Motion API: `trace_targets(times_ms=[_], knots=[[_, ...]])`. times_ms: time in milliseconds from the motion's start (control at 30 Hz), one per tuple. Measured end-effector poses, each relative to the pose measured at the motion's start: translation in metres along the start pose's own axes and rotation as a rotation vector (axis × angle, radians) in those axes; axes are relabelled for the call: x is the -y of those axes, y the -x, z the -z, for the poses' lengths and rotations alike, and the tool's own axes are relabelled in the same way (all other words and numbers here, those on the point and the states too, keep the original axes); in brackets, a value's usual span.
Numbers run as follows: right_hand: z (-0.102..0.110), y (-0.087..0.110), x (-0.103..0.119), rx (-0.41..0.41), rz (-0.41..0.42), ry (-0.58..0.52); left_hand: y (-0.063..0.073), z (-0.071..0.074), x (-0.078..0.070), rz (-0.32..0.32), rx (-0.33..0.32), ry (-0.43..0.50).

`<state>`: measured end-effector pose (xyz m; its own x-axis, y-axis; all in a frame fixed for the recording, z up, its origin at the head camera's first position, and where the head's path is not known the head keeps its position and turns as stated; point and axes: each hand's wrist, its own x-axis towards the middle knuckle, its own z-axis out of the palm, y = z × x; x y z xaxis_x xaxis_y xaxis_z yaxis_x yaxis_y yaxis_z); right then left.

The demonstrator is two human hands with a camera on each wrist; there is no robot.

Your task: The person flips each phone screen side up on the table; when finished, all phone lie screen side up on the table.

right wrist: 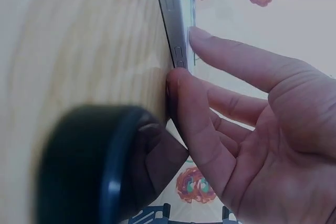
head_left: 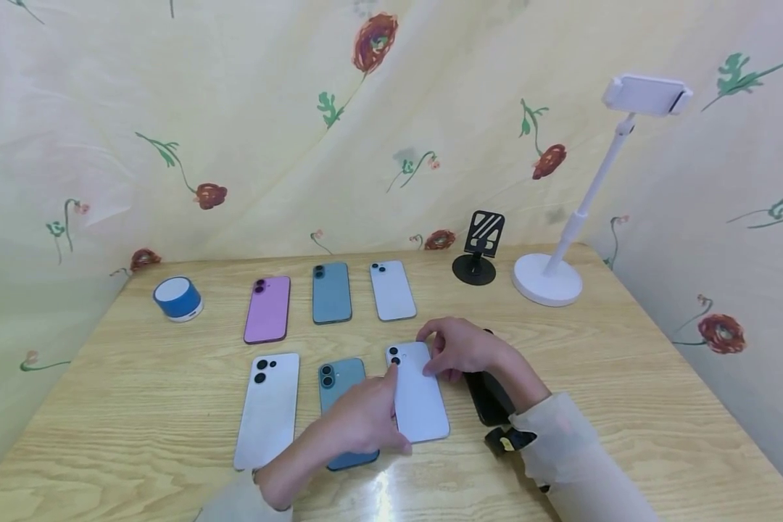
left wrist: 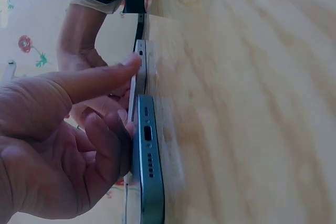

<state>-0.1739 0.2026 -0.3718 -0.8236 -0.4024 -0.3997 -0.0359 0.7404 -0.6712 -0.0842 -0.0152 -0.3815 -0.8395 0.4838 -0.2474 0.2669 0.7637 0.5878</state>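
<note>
A pale white smartphone [head_left: 420,402] lies back up on the table in the front row, its cameras at the top left. My left hand [head_left: 362,409] grips its left edge, index finger by the cameras and thumb low down. At the upper right edge, my right hand [head_left: 460,348] pinches the same phone; in the right wrist view its thumb and index finger [right wrist: 184,98] touch the phone's side. Under my left hand lies a teal smartphone [left wrist: 152,166], partly hidden. Beside my right hand is a black phone [head_left: 489,402], partly covered by the forearm.
A larger white phone [head_left: 270,413] lies front left. Behind are a pink phone [head_left: 267,312], a blue phone [head_left: 331,293] and another white phone [head_left: 393,290]. A blue speaker-like cylinder [head_left: 177,299], a black stand [head_left: 475,268] and a tall white stand [head_left: 548,281] stand farther back.
</note>
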Motion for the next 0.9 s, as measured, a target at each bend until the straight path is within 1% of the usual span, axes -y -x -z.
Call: trace_targets(times_ms=[133,200,533,700,800,900], knots=[[-0.001,0.001,0.000,-0.026,-0.008,-0.014,0.000,-0.003,0.000,-0.014,-0.026,-0.026],[-0.002,0.002,0.000,-0.042,-0.011,-0.018,0.000,-0.003,0.000,-0.011,-0.033,-0.030],[-0.008,0.000,0.003,-0.108,-0.021,-0.019,-0.001,-0.002,0.002,-0.001,-0.033,-0.023],[-0.010,-0.001,0.006,-0.134,-0.042,-0.025,-0.002,-0.001,0.000,0.010,-0.024,-0.032],[-0.012,-0.001,0.008,-0.150,-0.072,-0.033,-0.002,0.000,-0.001,0.022,-0.007,-0.040],[-0.013,-0.001,0.008,-0.153,-0.083,-0.039,-0.002,0.000,-0.002,0.033,0.008,-0.050]])
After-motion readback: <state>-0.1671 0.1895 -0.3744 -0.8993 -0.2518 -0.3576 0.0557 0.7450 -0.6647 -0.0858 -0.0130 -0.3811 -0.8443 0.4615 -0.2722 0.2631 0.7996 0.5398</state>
